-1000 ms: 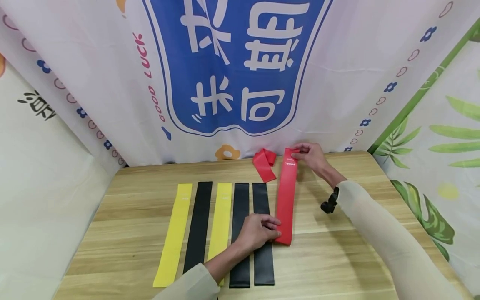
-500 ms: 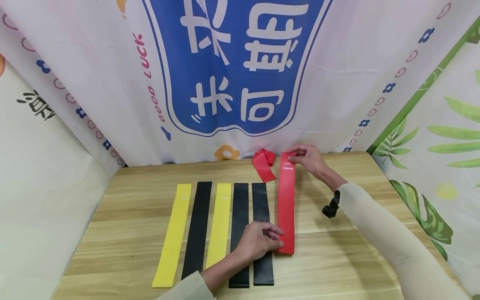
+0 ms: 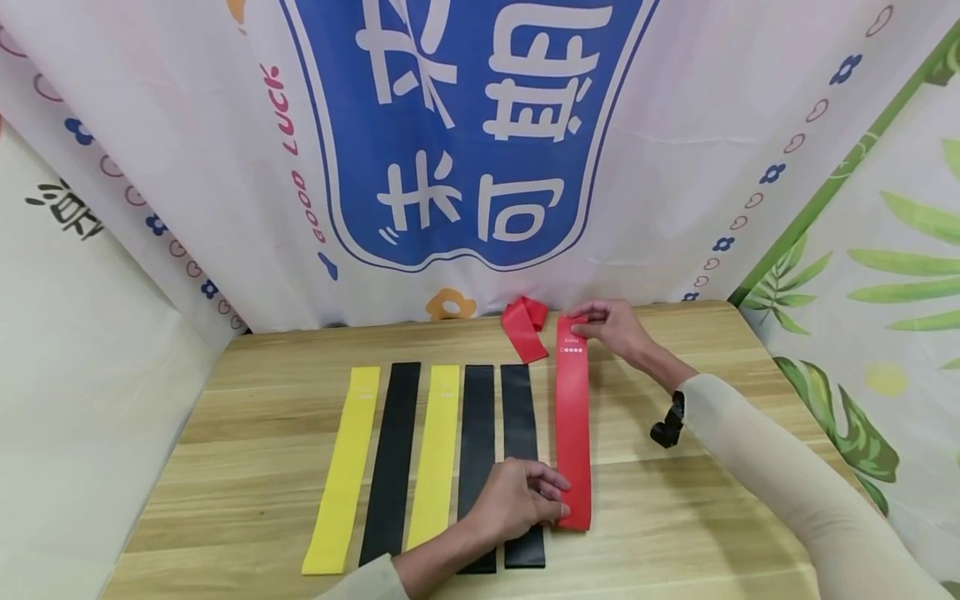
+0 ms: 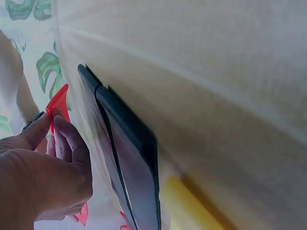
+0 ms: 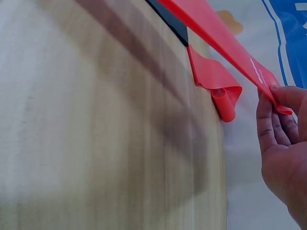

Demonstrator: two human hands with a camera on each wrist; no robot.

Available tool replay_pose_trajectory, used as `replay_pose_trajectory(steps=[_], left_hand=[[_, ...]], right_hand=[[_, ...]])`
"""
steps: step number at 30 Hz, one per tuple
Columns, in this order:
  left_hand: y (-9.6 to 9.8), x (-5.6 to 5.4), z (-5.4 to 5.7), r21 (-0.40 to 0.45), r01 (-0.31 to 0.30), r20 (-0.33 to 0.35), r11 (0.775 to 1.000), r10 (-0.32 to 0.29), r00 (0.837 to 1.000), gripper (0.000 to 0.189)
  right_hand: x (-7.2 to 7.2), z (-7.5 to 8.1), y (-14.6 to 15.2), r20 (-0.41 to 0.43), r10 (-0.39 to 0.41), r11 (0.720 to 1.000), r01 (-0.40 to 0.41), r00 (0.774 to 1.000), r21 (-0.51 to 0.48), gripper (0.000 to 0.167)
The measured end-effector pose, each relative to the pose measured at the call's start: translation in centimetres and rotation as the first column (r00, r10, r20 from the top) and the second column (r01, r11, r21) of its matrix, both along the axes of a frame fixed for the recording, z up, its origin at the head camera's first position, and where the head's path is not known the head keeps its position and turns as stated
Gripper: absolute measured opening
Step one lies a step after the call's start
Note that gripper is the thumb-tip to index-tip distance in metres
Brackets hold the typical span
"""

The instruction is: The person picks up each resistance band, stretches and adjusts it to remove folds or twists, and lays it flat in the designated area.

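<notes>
A red resistance band (image 3: 573, 425) is stretched out lengthwise between my two hands, right of a row of bands on the table. My right hand (image 3: 615, 329) pinches its far end, beside the printed marks; the right wrist view shows the thumb on top of the band (image 5: 230, 52). Its near end is pinched by my left hand (image 3: 517, 500), which passes over the rightmost black bands. In the left wrist view, thumb and fingertips meet on the red edge (image 4: 60, 103). Another red band (image 3: 525, 329) lies curled over at the table's back edge.
Left of the held band, two yellow bands (image 3: 341, 475) and three black bands (image 3: 392, 458) lie side by side on the wooden table (image 3: 247, 433). A printed curtain (image 3: 652, 208) hangs right behind the table. A black strap device (image 3: 667, 421) sits on my right wrist.
Both hands have moved toward the table's near edge, carrying the red band with them. It now stands straighter, parallel to the black band beside it. The other bands have stayed put.
</notes>
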State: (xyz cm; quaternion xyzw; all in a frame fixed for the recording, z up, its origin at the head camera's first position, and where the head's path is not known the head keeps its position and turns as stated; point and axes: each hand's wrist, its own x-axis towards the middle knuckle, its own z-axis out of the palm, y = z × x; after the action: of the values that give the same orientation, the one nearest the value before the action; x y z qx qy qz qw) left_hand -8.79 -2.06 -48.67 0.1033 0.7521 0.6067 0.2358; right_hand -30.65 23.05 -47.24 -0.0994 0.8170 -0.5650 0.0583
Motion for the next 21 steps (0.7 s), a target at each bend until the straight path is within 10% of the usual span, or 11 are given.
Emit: replay_pose_trajectory(steps=[21], left_hand=[[-0.4, 2.7, -0.9, -0.004, 0.035, 0.090, 0.999, -0.034, 0.995, 0.017]], right_hand=[[2.1, -1.6, -1.4, 0.072, 0.089, 0.996, -0.088, 0.993, -0.015, 0.028]])
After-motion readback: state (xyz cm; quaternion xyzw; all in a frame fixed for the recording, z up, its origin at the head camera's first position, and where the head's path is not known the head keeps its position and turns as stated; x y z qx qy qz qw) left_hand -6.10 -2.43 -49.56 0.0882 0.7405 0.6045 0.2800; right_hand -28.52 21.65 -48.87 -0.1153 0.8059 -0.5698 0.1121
